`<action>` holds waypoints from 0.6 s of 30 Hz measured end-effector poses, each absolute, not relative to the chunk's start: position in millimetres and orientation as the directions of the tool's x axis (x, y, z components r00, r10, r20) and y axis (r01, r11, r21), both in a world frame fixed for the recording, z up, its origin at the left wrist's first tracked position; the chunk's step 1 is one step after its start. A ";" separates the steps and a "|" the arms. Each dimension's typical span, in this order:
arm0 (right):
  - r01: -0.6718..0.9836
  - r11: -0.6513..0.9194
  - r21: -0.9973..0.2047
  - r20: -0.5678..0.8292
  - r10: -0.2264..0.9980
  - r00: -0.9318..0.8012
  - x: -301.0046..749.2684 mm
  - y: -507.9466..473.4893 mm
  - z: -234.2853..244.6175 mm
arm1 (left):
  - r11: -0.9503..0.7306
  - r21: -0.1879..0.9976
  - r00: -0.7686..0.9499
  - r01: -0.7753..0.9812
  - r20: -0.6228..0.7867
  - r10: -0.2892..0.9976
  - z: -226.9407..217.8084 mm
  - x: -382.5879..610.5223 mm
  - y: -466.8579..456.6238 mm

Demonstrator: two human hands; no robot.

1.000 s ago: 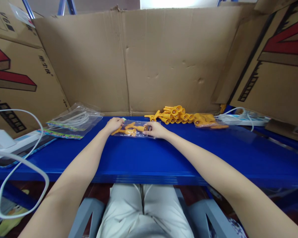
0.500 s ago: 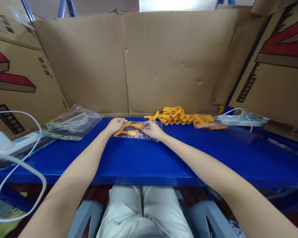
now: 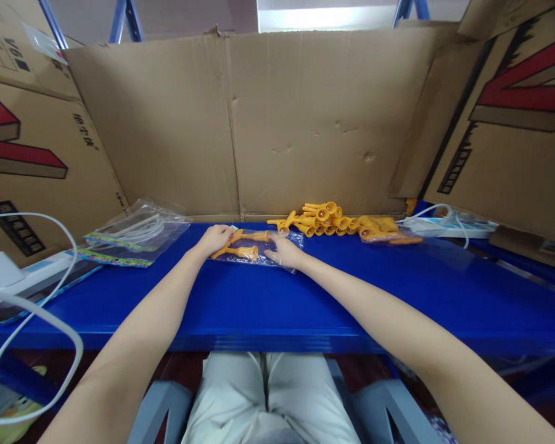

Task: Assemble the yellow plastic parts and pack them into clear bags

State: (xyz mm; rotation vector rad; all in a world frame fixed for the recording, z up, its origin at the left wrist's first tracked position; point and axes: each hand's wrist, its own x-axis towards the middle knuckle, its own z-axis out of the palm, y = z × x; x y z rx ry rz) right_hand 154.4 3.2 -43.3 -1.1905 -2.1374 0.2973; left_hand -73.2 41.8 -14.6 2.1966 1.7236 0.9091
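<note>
A small clear plastic bag (image 3: 259, 251) with orange plastic pieces (image 3: 240, 250) inside lies on the blue table (image 3: 277, 302). My left hand (image 3: 216, 237) is closed on the bag's left end. My right hand (image 3: 283, 251) rests flat on the bag's right part, fingers stretched out. A heap of loose orange pieces (image 3: 326, 219) lies further back, to the right of my hands.
A stack of clear bags with coloured edges (image 3: 129, 237) lies at the left. Cardboard sheets (image 3: 305, 117) wall the table at the back and sides. A white power strip (image 3: 444, 227) is at the right, a white charger and cable (image 3: 9, 283) at the left.
My right hand slid a little left and toward me over the bag, flattening onto it. My left hand stayed on the bag's left end.
</note>
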 end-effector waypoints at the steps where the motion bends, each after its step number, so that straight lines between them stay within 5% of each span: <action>1: 0.680 0.563 -0.469 0.465 0.812 -0.352 155.0 2.7 -42.6 | -0.296 0.498 0.133 0.815 0.336 0.932 -13.3 -72.4 40.2; 9: 0.464 0.649 -0.602 0.397 0.748 -0.532 156.7 -5.0 -32.9 | -0.264 0.408 0.135 0.874 0.318 0.939 -5.2 -67.5 31.4; 18: 0.443 0.564 -0.697 0.311 0.794 -0.523 156.6 -10.2 -28.8 | -0.314 0.334 0.183 0.888 0.370 0.911 -6.4 -63.7 26.8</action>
